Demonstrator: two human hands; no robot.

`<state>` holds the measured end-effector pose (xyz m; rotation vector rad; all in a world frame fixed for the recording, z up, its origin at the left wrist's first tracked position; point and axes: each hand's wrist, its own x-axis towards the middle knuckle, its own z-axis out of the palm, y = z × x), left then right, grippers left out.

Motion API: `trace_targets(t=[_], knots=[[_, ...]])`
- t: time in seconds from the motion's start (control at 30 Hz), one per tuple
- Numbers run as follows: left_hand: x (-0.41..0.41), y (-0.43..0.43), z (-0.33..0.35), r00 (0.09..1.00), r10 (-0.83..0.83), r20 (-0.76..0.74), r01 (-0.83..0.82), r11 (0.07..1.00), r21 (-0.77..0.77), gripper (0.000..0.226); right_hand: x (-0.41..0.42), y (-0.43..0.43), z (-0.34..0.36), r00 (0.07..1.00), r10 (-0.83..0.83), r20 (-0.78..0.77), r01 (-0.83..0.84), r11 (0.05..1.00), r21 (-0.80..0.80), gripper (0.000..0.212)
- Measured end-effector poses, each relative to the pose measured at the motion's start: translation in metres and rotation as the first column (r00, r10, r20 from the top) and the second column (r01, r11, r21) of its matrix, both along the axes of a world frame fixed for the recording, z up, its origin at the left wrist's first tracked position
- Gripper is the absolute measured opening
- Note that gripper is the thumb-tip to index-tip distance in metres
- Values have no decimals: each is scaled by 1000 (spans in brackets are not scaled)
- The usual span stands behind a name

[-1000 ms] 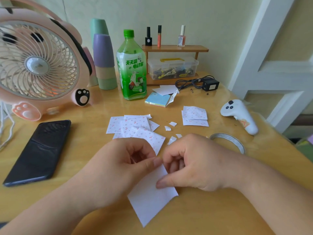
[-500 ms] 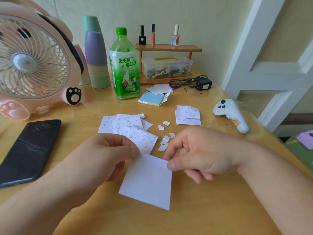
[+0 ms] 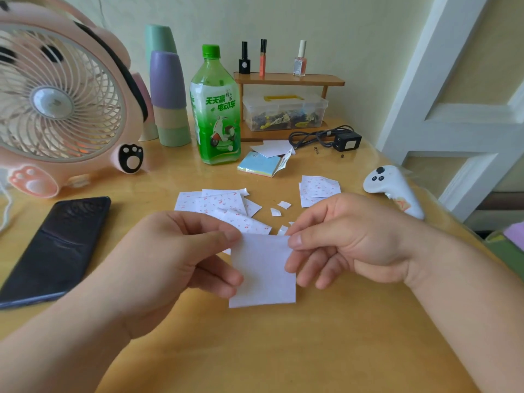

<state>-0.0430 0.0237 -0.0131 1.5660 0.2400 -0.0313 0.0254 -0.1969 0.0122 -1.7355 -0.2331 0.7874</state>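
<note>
Both hands are holding a white paper square [image 3: 262, 272] up above the wooden table [image 3: 283, 350]: the left hand [image 3: 170, 268] is pinching its upper left corner between thumb and fingers, while the right hand [image 3: 348, 242] is pinching its upper right corner. Behind the paper, patterned paper sheets [image 3: 218, 204] and small torn scraps [image 3: 279, 209] are lying on the table, with a second small stack of patterned sheets [image 3: 320, 187] sitting farther right. A black phone [image 3: 54, 251] is lying to the left, a pink fan [image 3: 56, 103] and a green bottle [image 3: 215, 109] are standing at the back, and a white controller [image 3: 394, 188] is resting at the right.
</note>
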Motion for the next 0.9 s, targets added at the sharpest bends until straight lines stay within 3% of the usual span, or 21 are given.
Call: trace_targets(t=[0.07,0.2,0.33,0.43,0.6,0.7,0.9], knots=[[-2,-1,1,996,-6,90,3,999,41,14,1,0,0,1000,-27,0,27,997,78,4],[-7,-7,4,964,-17,266,-48,970,236,18,1,1,2,992,-119,34,107,962,251,34],[-10,-9,2,906,-92,412,-56,941,333,11,-2,6,0,972,-213,96,176,937,303,31],[-8,-6,-3,878,-133,460,-53,928,370,6,-4,11,-4,964,-206,170,163,958,235,13],[-9,-6,-8,845,-201,496,-96,854,511,14,-7,11,-9,936,-69,346,84,996,-28,18],[-10,-8,-9,828,-222,514,-122,825,553,13,-8,11,-8,935,-29,353,62,995,-82,16],[-7,-10,-7,869,-142,474,-136,853,504,4,-5,3,-7,967,36,253,-6,993,-118,10]])
